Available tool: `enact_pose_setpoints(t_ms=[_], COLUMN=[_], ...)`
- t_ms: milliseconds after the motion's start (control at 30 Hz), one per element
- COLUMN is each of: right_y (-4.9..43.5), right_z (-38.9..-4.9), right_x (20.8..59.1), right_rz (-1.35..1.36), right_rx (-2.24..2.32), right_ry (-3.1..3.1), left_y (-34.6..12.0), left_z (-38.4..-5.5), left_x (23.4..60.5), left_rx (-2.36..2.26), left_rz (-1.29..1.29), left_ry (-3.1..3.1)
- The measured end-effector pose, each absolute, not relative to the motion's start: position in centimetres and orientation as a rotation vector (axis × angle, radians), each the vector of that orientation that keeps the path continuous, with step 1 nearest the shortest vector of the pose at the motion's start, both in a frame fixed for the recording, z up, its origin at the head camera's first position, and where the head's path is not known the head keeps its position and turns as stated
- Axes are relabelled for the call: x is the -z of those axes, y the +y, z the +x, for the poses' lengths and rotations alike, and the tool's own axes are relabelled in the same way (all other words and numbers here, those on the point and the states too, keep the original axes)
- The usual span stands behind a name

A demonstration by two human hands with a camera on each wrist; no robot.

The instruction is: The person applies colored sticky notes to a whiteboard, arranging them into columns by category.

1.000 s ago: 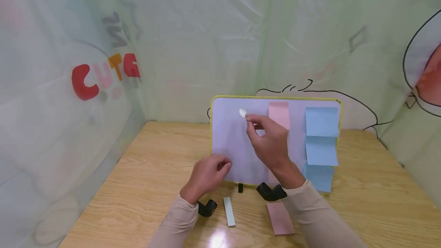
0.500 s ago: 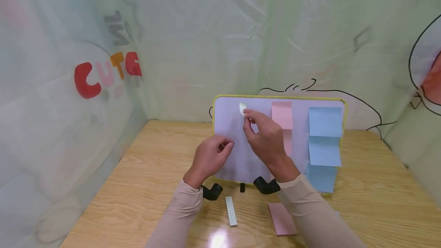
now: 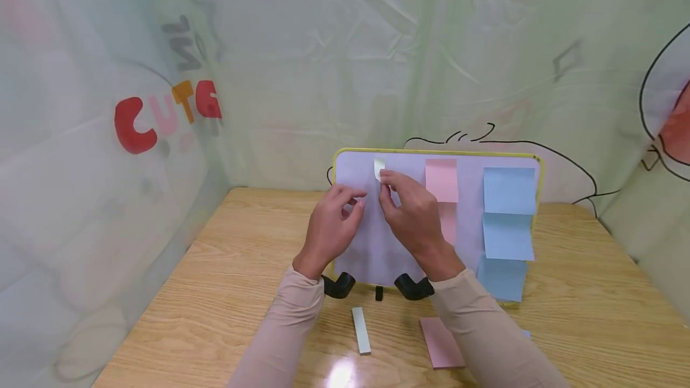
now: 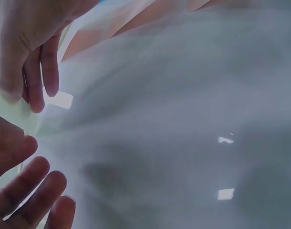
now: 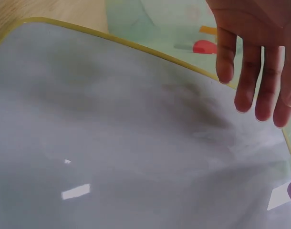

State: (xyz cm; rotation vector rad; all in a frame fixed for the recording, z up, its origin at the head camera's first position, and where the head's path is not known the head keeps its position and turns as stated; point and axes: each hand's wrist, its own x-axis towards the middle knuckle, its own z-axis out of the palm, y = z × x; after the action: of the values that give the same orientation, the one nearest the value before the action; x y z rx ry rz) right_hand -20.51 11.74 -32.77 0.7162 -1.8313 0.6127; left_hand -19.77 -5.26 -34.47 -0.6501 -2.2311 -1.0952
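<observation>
My right hand (image 3: 412,211) pinches a small pale green sticky note (image 3: 380,167) between thumb and forefinger, up against the top part of a whiteboard (image 3: 358,166). The note stands slightly curled below the board's top edge. To its left, my left hand (image 3: 334,223) hovers in front of the board, fingers loosely bent and holding nothing. In the right wrist view the left hand's fingers (image 5: 250,76) hang apart over the board. The left wrist view shows the right hand (image 4: 28,43) close above the left fingertips (image 4: 55,186).
Pink sticky notes (image 3: 442,181) and a column of blue sticky notes (image 3: 509,191) hang on the board's right half. On the wooden table (image 3: 242,268) lie a narrow pale green pad (image 3: 361,331) and a pink pad (image 3: 441,343). Black wrist devices (image 3: 412,287) sit on both wrists.
My left hand has risen from the board's lower left toward the note. The right hand has moved slightly up, and the note now stands more upright at the board's top.
</observation>
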Motion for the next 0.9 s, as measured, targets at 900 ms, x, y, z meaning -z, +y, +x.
enact_pose_setpoints(t_ms=[900], right_y=[12.0], right_z=[-21.4], right_x=[33.4], right_rz=[0.716], right_rx=[-0.602], right_ry=[-1.875], left_y=[-3.8], left_z=[-21.7], left_x=[33.7], left_rx=[0.613], left_rz=[-0.789], left_ry=[-2.152])
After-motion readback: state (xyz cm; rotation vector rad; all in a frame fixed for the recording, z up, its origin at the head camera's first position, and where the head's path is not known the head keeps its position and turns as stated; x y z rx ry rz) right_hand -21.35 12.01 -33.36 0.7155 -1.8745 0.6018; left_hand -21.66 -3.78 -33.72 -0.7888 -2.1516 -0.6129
